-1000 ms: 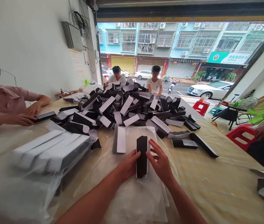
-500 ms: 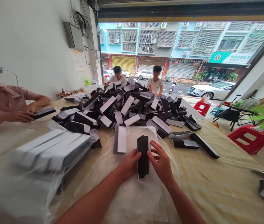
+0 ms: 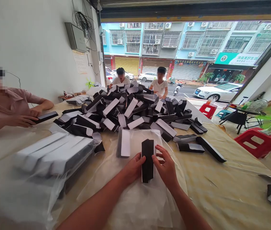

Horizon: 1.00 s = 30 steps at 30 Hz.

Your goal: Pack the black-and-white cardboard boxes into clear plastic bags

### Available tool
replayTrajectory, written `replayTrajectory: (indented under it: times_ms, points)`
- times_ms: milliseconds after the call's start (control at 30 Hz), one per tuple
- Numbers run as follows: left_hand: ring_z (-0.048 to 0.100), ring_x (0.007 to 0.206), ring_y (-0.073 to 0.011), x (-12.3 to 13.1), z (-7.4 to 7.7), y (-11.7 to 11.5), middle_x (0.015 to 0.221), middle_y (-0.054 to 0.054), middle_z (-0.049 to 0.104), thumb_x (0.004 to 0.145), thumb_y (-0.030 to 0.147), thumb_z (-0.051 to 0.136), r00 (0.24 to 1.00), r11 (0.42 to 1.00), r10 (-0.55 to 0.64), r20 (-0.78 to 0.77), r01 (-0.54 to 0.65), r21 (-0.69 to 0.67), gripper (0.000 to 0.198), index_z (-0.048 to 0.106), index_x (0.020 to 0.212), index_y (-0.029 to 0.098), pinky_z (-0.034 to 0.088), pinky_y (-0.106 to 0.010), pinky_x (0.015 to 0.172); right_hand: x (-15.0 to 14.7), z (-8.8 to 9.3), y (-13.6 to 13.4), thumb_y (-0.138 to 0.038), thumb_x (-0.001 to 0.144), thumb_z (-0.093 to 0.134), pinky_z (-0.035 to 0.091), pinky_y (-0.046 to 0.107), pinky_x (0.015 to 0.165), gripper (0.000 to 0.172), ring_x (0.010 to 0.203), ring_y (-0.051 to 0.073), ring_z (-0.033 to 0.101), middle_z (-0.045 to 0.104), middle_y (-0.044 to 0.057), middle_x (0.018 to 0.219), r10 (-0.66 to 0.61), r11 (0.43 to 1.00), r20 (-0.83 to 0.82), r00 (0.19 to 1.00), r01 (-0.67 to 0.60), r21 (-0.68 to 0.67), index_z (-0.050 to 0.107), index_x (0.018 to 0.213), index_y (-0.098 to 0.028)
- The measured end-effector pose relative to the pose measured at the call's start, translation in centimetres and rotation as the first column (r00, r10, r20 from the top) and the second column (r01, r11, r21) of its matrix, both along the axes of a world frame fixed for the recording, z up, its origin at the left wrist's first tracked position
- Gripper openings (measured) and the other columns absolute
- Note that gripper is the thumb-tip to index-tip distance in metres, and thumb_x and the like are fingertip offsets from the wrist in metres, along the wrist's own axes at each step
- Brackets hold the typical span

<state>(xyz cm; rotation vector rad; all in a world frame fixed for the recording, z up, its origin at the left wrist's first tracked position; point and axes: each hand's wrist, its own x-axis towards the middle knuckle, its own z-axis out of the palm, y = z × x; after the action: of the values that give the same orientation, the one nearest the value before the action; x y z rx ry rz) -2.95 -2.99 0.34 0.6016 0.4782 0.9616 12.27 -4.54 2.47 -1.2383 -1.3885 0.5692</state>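
My left hand (image 3: 133, 168) grips a narrow black paper box (image 3: 147, 161) from its left side, thumb across the front. On the box's right edge is my right hand (image 3: 165, 164), its thumb at the black face and its fingers curved around the side. The box stands nearly upright in view, with thin white edges and its far end cut at a slant. Under my hands lies a stack of clear plastic bags (image 3: 109, 179). Just beyond, a white-faced box (image 3: 125, 143) rests on the plastic.
A large heap of black and white boxes (image 3: 135, 123) fills the table's far middle. Bagged white boxes (image 3: 54, 153) lie at left. Several loose boxes (image 3: 190, 147) are at right. A co-worker's hand (image 3: 24, 120) holds a black box at left; two people sit beyond the heap.
My hands and the box keep almost the same pose; the whole view has shifted very slightly. The person at the back right has moved their arms a little.
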Motion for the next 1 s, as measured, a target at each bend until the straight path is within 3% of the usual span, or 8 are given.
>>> replayTrajectory:
  times_ms: [367,500,633,733,833,1000]
  points:
    - [0.067,0.081,-0.0189,0.0,-0.3,0.1,0.095,-0.006,0.073,0.073,0.037,0.084,0.999,0.999,0.000,-0.055,-0.003,-0.044,0.041,0.065,0.105,0.019,0.051,-0.032,0.077,-0.2,-0.3,0.0,-0.046,0.084,0.066,0.063,0.033,0.059,0.038,0.085,0.021,0.070,0.062,0.014,0.129,-0.008,1.000,-0.005,1.000,0.008,0.010,0.067,0.113,-0.022]
    - [0.068,0.086,-0.0205,-0.2,-0.3,0.2,0.098,-0.008,0.073,0.077,0.034,0.079,0.996,0.998,0.031,-0.084,-0.036,-0.059,0.037,0.067,0.108,0.017,0.049,-0.031,0.080,0.3,0.0,0.2,-0.046,0.087,0.062,0.063,0.034,0.061,0.035,0.087,0.021,0.070,0.061,0.013,0.131,0.082,0.997,0.010,0.997,-0.082,0.005,0.069,0.113,-0.023]
    - [0.066,0.076,-0.0206,-0.6,-0.5,0.7,0.087,-0.009,0.073,0.080,0.041,0.075,0.986,0.984,0.000,-0.165,-0.029,-0.173,0.038,0.069,0.104,0.012,0.047,-0.029,0.071,2.3,0.2,1.0,-0.035,0.093,0.052,0.059,0.043,0.085,0.022,0.113,0.027,0.065,0.062,0.011,0.132,0.136,0.983,0.127,0.983,-0.149,0.104,0.070,0.102,-0.026]
    - [0.066,0.072,-0.0202,-0.8,-0.4,1.0,0.085,-0.010,0.073,0.080,0.046,0.073,0.974,0.981,-0.084,-0.209,0.044,-0.189,0.044,0.070,0.104,0.009,0.046,-0.028,0.066,4.0,-0.1,1.7,-0.024,0.087,0.056,0.044,0.055,0.107,0.008,0.131,0.030,0.053,0.058,0.010,0.138,0.135,0.964,0.236,0.962,-0.183,0.192,0.062,0.092,-0.025]
    - [0.065,0.071,-0.0189,-0.8,-0.3,1.2,0.086,-0.010,0.073,0.080,0.047,0.074,0.965,0.976,-0.143,-0.221,0.101,-0.192,0.043,0.070,0.102,0.009,0.046,-0.028,0.066,4.9,-0.6,2.0,-0.017,0.082,0.059,0.036,0.058,0.112,0.015,0.138,0.029,0.046,0.052,0.010,0.147,0.182,0.954,0.274,0.944,-0.236,0.183,0.053,0.092,-0.026]
    - [0.067,0.076,-0.0202,-1.4,-0.3,1.1,0.092,-0.011,0.074,0.082,0.050,0.071,0.937,0.963,-0.250,-0.245,0.215,-0.160,0.046,0.070,0.106,0.010,0.047,-0.028,0.067,5.2,-0.9,1.8,-0.021,0.082,0.062,0.038,0.054,0.111,0.022,0.142,0.028,0.041,0.046,0.011,0.152,0.283,0.941,0.235,0.930,-0.316,0.118,0.046,0.096,-0.027]
